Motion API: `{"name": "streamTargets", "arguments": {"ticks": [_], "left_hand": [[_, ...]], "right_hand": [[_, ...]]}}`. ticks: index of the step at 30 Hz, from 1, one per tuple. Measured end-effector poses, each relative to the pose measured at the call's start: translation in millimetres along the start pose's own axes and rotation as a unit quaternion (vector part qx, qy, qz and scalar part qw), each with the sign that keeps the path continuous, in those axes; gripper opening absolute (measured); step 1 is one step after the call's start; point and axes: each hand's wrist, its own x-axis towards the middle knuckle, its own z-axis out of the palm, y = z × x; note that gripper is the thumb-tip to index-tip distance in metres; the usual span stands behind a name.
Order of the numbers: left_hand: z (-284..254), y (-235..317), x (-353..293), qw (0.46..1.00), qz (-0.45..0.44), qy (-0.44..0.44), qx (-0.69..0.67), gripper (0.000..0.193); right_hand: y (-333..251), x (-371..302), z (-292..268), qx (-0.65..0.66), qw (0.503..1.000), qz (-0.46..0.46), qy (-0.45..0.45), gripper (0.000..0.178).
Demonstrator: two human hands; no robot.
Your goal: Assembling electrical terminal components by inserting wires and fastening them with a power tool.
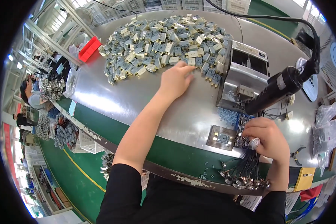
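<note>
A wide heap of small grey and cream plastic housings point(164, 46) covers the far part of the steel table. My left hand point(176, 80) reaches to its near edge, thumb and forefinger apart, close to the nearest pieces. My right hand point(268, 136) is closed on a round silvery metal part point(254, 143). Below that hand, a bundle of black wires point(249, 164) with round metal ends point(244, 182) hangs over the table's front edge. Left of the right hand, a metal fixture block point(215, 143) carries a grey housing point(223, 138) with cream pieces at its sides.
A black electric screwdriver point(276, 90) slants beside a metal box-shaped machine point(246, 74). Small blue-grey bits point(227, 116) lie before it. Pliers point(297, 156) and plastic bags point(327, 130) are at right. A red bin point(89, 49) stands at far left.
</note>
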Motion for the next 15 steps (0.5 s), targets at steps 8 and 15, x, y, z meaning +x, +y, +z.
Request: {"name": "streamTargets", "arguments": {"ticks": [8,15], "left_hand": [[22,-1,22,0.995,0.009,-0.065,0.078,0.014],[-24,52,-34,0.979,-0.041,-0.097,-0.172,0.017]], "right_hand": [[2,0,6,0.010,1.000,-0.012,0.018,0.023],[7,-6,4,0.166,0.986,0.000,-0.031,0.021]]}}
